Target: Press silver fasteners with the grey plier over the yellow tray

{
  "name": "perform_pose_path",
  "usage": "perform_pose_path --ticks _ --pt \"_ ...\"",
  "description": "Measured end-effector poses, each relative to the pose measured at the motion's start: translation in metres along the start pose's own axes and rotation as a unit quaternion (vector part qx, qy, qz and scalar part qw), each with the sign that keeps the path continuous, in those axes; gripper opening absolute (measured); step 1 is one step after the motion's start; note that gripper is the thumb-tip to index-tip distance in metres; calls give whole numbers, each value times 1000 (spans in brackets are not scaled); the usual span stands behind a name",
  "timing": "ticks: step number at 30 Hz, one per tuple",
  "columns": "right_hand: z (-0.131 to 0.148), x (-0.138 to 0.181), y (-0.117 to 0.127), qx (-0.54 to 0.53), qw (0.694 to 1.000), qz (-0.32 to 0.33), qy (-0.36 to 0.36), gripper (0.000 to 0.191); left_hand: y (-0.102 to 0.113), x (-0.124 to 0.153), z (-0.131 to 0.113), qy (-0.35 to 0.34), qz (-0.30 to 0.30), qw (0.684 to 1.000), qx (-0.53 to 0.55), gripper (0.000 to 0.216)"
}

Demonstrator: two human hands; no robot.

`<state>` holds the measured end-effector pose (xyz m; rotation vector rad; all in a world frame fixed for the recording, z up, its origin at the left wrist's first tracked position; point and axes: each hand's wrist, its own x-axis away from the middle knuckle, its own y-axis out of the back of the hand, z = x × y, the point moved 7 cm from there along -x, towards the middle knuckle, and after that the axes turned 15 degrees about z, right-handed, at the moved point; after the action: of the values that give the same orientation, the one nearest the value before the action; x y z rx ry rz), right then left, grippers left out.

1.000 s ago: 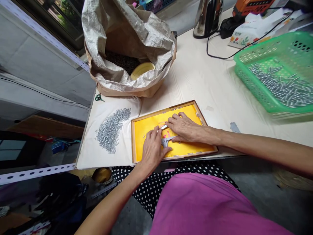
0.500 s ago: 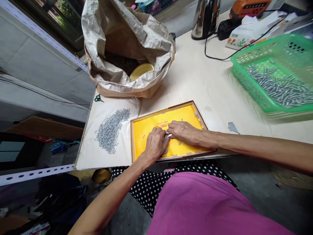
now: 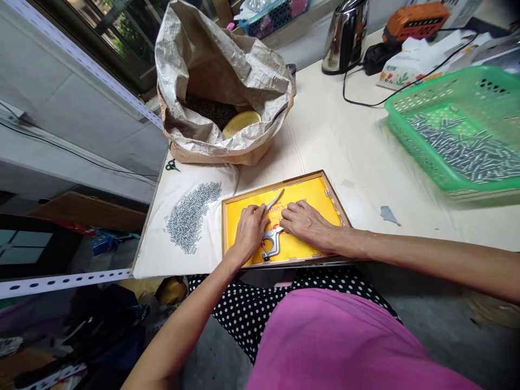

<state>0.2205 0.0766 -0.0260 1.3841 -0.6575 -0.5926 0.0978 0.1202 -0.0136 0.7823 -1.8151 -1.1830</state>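
Note:
In the head view, my left hand (image 3: 249, 230) is closed around a grey metal piece that looks like a brake lever (image 3: 275, 199). Its curved blade points up and away past my fingers. Below my hand shows a grey clamp loop (image 3: 274, 246) with a screw and a dark end; my fingers hide how the two join. My right hand (image 3: 306, 223) is beside it with fingers curled together near the clamp's tip; anything in them is hidden. Both hands are over a yellow-lined shallow tray (image 3: 224, 233), which has small metal pins along its edges.
A pile of small metal pins (image 3: 189, 216) lies on white cloth at left, near green scissors (image 3: 172, 166). Behind stands a large open woven sack (image 3: 244, 154). At right are a green basket (image 3: 422, 168) of pins, a kettle (image 3: 345, 40) and a cord (image 3: 365, 104).
My hands have moved slightly apart, and the lever's blade and clamp loop, mostly covered before, now show. The whole view has shifted a little.

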Motion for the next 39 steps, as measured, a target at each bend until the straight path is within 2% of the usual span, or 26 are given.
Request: perform_pose_path --ticks 4,8,10,13,15,17,20,22,24,27,29,31,33,39 --pt "11 2 -3 -5 1000 -10 21 17 -5 -13 -4 18 32 998 -43 25" --pt "10 10 -7 -45 998 -49 -7 18 0 -15 -4 24 -3 999 -28 23" --pt "4 15 -9 -87 994 -57 -30 18 13 -12 6 26 -36 999 12 23" --pt "-4 23 -6 -134 989 -58 -38 18 39 2 34 39 -105 990 82 26" --pt "-9 26 -4 -146 988 -44 -36 18 45 14 53 62 -122 985 108 26" --pt "-10 28 -3 -145 989 -26 -30 19 35 25 63 75 -91 986 118 24" --pt "-11 28 -2 -142 989 -20 -30 21 10 38 61 57 -33 989 132 22" --pt "-11 29 2 -144 988 -33 -35 21 5 45 63 54 -39 985 159 24" --pt "-13 31 8 -140 988 -61 -39 22 15 49 77 82 -86 977 176 25" --pt "-19 35 16 -128 985 -103 -47 24 45 51 115 158 -176 961 141 24" --pt "-22 36 14 -132 984 -106 -52 24 59 49 144 220 -196 950 102 23" --pt "-22 36 7 -144 984 -92 -56 23 63 44 169 272 -179 943 68 22" --pt "-20 36 -1 -153 983 -81 -54 23 60 37 184 297 -146 943 36 22" --pt "-8 32 -14 -151 983 -87 -50 23 49 14 190 298 -75 951 -41 22"
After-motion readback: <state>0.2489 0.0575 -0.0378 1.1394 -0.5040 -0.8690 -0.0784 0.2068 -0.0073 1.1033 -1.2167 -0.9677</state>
